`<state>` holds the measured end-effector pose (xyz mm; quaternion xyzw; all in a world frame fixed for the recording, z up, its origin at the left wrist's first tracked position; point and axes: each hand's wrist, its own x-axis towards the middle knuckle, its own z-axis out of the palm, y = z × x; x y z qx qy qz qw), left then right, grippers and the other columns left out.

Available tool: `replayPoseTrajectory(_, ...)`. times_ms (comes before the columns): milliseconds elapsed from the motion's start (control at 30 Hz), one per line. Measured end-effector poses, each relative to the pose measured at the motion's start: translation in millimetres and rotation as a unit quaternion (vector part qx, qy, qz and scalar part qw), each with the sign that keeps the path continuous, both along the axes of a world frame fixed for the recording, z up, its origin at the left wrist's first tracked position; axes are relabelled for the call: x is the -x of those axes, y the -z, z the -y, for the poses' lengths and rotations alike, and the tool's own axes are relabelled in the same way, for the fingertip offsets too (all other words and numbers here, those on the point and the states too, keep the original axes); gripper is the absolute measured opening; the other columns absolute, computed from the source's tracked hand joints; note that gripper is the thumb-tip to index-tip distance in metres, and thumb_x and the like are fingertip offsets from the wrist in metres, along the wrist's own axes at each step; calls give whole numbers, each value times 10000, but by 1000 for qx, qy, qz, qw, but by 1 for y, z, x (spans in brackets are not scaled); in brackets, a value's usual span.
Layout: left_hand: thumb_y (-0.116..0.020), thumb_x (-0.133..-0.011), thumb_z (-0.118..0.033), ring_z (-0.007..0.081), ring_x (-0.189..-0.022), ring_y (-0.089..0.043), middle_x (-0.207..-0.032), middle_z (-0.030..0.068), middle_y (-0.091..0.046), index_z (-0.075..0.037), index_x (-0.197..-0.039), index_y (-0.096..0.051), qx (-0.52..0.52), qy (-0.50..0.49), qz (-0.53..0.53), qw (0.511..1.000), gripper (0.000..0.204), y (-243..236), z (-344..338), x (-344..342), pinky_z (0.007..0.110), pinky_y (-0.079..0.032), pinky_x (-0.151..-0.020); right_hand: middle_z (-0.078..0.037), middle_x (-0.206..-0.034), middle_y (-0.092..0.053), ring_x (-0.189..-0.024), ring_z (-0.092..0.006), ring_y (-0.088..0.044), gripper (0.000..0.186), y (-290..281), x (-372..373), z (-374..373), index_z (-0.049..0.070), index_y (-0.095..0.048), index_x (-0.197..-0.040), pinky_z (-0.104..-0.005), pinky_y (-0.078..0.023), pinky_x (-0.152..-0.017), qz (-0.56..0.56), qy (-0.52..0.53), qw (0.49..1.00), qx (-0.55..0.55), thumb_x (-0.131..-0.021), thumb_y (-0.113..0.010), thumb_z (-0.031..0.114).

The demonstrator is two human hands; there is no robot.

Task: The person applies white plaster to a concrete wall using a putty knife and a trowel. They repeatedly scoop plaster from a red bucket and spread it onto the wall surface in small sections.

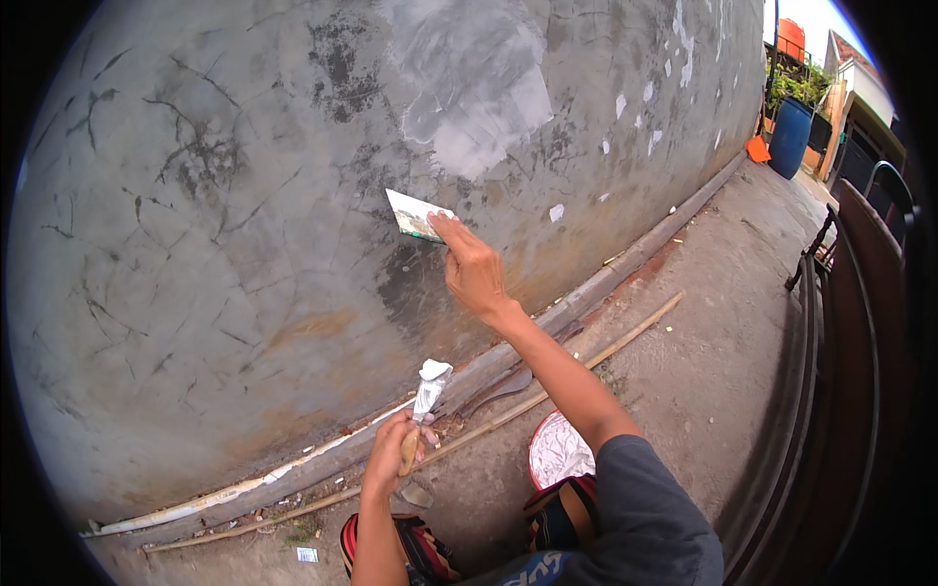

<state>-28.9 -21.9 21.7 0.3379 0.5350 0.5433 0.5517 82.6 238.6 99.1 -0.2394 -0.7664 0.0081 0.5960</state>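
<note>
My left hand (391, 452) is closed round the wooden handle of a putty knife (428, 393), blade up, with a lump of white filler (435, 369) at its tip. Higher up, my right hand (476, 269) pinches a flat whitish spreader (410, 211) smeared with grey. Its edge is at or very near the cracked grey wall (264, 244); I cannot tell if they touch. Above the spreader, a pale patch of filler (479, 98) covers part of the wall. Beside my knees stands a red-rimmed bucket (532, 457) of white paste, partly hidden by my right arm and leg.
A long wooden pole (625, 339) lies along the wall's foot, near a dark blade-like tool (503, 388). At the right is a dark bench (850, 391). Farther back stand a blue barrel (789, 139) and an orange object (757, 148). Small debris litters the ground.
</note>
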Motion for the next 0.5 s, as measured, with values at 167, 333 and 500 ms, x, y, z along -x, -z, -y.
replayPoseTrajectory(167,-409,-903,-164,122,-500,-495,-761,138,-644,41,-1076,-568,3,2,-10,1000,312,-2,2,1,250,-409,-466,-169,-1226,-632,-1006,-353,-659,586,-48,-53,-47,145,-552,-1353,-382,-525,-788,-122,65,990,40,-822,-497,-99)
replayPoseTrajectory(333,-417,-917,-158,112,-503,-479,-757,116,-640,33,-1071,-570,12,-9,5,1000,289,-4,1,2,245,-390,-476,-167,-1246,-623,-1005,-351,-662,600,-58,-48,-85,156,-553,-1355,-378,-530,-777,-149,76,985,39,-811,-503,-93)
replayPoseTrajectory(500,-422,-917,-159,113,-495,-471,-755,114,-639,32,-1064,-570,17,-17,9,1000,283,0,-2,5,245,-386,-474,-144,-1290,-599,-1157,-335,-591,634,-12,1,-41,185,-531,-1375,-387,-539,-814,-80,67,994,-29,-803,-508,-90)
